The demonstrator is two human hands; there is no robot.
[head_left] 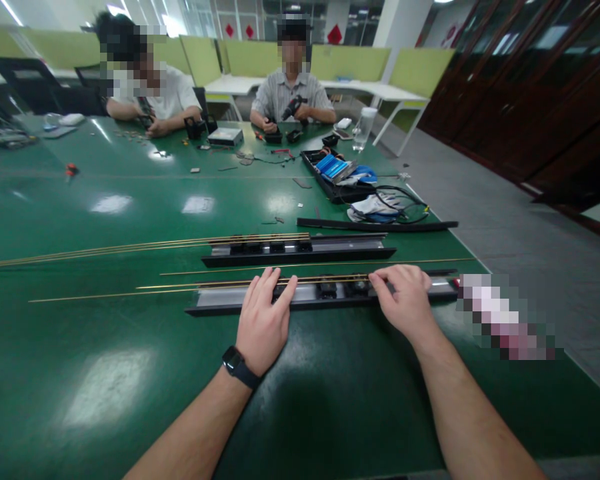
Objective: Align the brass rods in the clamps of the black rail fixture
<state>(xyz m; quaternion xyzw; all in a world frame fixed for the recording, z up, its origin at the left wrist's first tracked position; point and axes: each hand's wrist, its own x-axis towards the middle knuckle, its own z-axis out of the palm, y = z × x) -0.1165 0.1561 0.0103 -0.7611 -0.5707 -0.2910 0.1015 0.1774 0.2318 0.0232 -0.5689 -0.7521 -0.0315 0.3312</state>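
In the head view, a black-edged metal channel point(220, 299) lies across the green table in front of me, with several black blocks point(326, 287) inside it. Thin brass rods point(167, 288) run lengthwise over the channel and stick out past its left end. My left hand point(264, 323), with a dark watch on the wrist, rests on the channel and rods, fingers apart. My right hand point(405, 297) pinches a brass rod with thumb and forefinger, farther right above the channel. Its grip partly hides the rod's end.
Behind lies a second channel point(340, 254) with long brass rods point(105, 252) on it. Farther back are a black strip point(380, 225), gloves point(375, 208) with cables, and a black tray point(345, 193). Two people sit across the table, one holding a drill point(294, 107).
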